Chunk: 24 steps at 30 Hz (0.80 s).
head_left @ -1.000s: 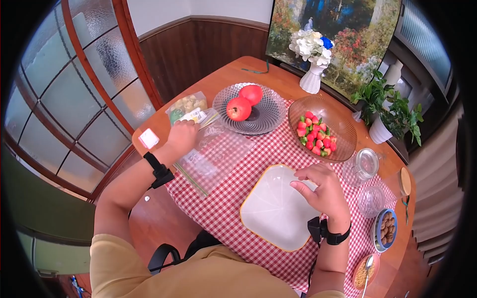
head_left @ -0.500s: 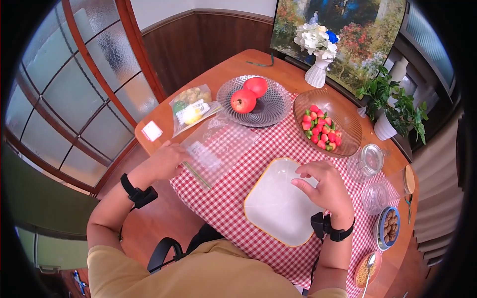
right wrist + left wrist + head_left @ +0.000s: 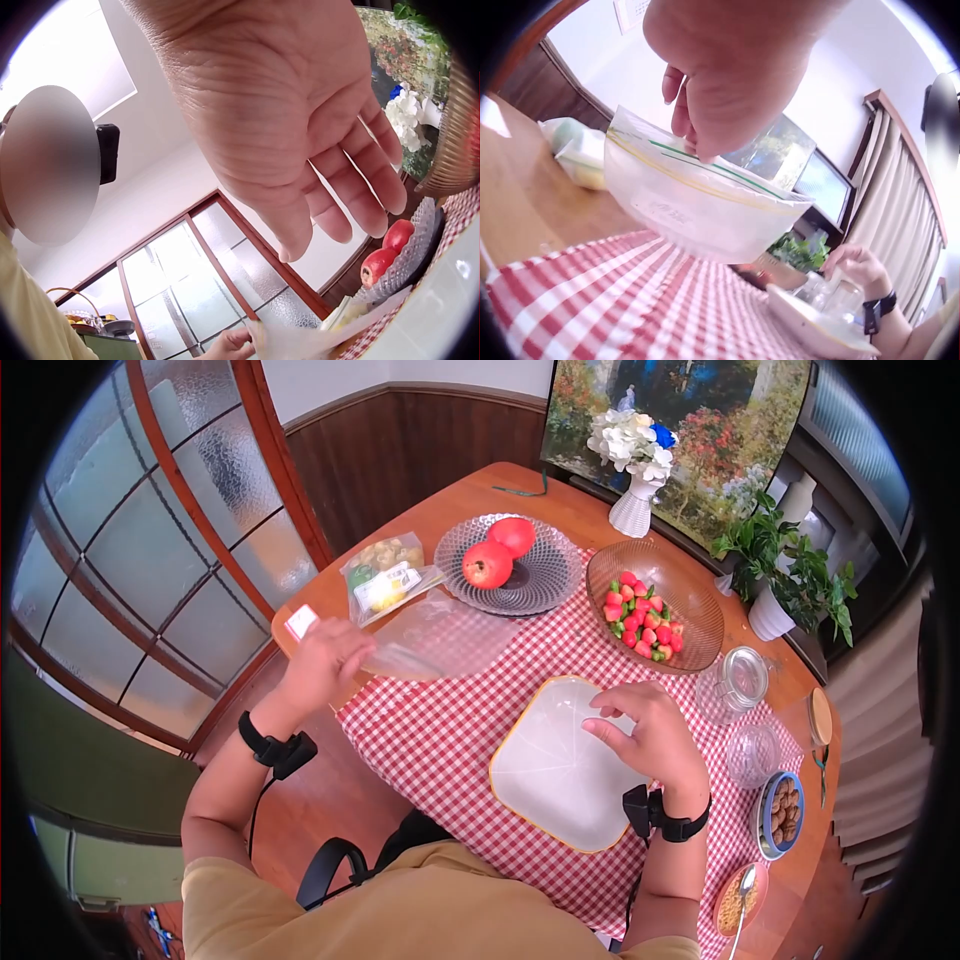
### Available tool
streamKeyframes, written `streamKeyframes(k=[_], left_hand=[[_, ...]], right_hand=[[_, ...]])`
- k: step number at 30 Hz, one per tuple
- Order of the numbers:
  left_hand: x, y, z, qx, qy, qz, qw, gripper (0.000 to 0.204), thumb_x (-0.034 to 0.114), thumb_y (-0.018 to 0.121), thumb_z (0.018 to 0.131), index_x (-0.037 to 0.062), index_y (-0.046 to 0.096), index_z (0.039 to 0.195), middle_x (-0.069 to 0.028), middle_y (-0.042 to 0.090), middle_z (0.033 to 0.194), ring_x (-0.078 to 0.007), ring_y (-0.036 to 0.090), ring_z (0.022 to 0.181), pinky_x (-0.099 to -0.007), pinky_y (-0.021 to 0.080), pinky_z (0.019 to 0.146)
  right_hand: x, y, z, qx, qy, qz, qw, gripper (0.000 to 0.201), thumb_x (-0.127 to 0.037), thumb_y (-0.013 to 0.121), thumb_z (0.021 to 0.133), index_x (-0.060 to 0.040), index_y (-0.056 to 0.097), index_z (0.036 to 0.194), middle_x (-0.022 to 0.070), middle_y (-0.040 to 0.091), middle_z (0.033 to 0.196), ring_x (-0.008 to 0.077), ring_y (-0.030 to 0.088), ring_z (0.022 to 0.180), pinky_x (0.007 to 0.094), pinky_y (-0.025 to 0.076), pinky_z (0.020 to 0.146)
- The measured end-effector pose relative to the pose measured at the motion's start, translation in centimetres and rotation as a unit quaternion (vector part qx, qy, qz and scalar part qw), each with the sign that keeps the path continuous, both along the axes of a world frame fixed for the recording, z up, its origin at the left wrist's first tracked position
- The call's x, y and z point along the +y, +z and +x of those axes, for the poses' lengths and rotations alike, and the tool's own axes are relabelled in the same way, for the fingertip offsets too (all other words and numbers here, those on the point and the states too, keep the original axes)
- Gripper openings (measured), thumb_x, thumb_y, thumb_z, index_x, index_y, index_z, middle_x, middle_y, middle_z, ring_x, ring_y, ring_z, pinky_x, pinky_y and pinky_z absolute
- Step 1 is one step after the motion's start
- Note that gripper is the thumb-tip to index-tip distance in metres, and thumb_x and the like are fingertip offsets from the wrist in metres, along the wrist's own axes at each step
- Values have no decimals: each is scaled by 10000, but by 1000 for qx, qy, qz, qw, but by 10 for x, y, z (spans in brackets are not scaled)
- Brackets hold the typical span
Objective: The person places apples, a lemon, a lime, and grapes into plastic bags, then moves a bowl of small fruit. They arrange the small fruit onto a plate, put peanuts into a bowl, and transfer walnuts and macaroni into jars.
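While the left hand [image 3: 322, 662] pinches the plastic bag [image 3: 445, 638] by its zip edge above the left side of the bench [image 3: 435, 502], a firm, centred grip should limit sagging. The right hand [image 3: 652, 735], released and empty, hovers over the white tray [image 3: 560, 775].

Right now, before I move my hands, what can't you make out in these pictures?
- Print on the clear bag: too faint and blurred in the left wrist view.
- One corner of the white dish: behind your right hand in the head view.
- Writing on the small card: too small in the head view.
- Much of the brown glass bowl: cut off by the right edge of the right wrist view.
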State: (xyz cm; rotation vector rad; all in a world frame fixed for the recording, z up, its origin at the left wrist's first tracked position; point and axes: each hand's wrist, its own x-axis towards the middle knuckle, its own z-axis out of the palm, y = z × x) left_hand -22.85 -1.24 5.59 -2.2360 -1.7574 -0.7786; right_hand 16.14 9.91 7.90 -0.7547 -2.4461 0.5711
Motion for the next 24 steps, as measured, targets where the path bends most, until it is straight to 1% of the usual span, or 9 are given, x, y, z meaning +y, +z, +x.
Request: streamKeyframes(k=[3,7,11,14,16,17,18,22,24], left_hand=[[-5,28,12,-34,38,21,998,78,52,668,798,22,664,870,-126,621,783,-279,598,742,-380,468,675],[-18,53,21,-18,64,58,996,96,23,677,782,23,665,877,-125,619,779,-269,602,717,-357,482,640],[-40,81,35,-25,129,83,988,134,-5,684,756,18,651,883,-112,590,745,-272,598,674,-352,485,594],[-61,94,46,108,204,103,968,159,-7,691,722,21,641,871,-114,559,736,-286,590,673,-373,490,598],[-71,90,59,107,199,86,970,175,-13,688,706,19,638,870,-117,557,738,-289,590,678,-376,492,600],[-75,88,66,104,194,70,973,190,-19,686,689,17,634,868,-121,554,741,-293,590,682,-379,493,602],[-76,80,71,104,151,40,982,217,-22,673,664,11,628,873,-126,556,747,-299,583,667,-382,489,592],[-55,8,81,130,64,-102,984,81,39,608,715,33,569,786,-118,554,740,-283,613,625,-366,508,559],[-37,-19,89,117,66,-140,981,51,51,593,732,32,586,779,-123,572,755,-300,615,655,-381,511,585]], right_hand=[[0,-1,-1,2,3,7,1000,221,-226,744,766,-25,669,820,124,659,730,279,633,666,371,467,706],[2,-1,0,-7,2,-2,1000,223,-228,744,767,-24,667,815,122,652,719,283,630,663,374,470,697],[3,-2,2,1,5,0,1000,232,-235,742,770,-22,664,822,123,647,720,290,627,669,382,476,689],[4,-3,2,-2,8,0,1000,211,-211,745,766,-28,658,823,113,645,720,272,629,678,374,476,684],[4,-4,2,-3,12,6,1000,189,-185,749,763,-34,652,822,104,644,719,252,631,679,363,473,680],[4,-4,2,-9,9,-2,1000,208,-211,746,765,-33,661,830,114,649,731,276,629,694,379,479,690],[4,-4,2,-15,6,-9,1000,229,-236,743,767,-31,670,839,124,654,744,300,627,708,395,484,699],[4,-5,3,-7,5,-2,1000,202,-192,752,757,-33,662,844,104,644,724,255,630,680,364,478,657],[3,-5,5,-7,13,0,1000,206,-187,752,757,-31,665,859,108,648,734,260,630,681,365,482,649]])
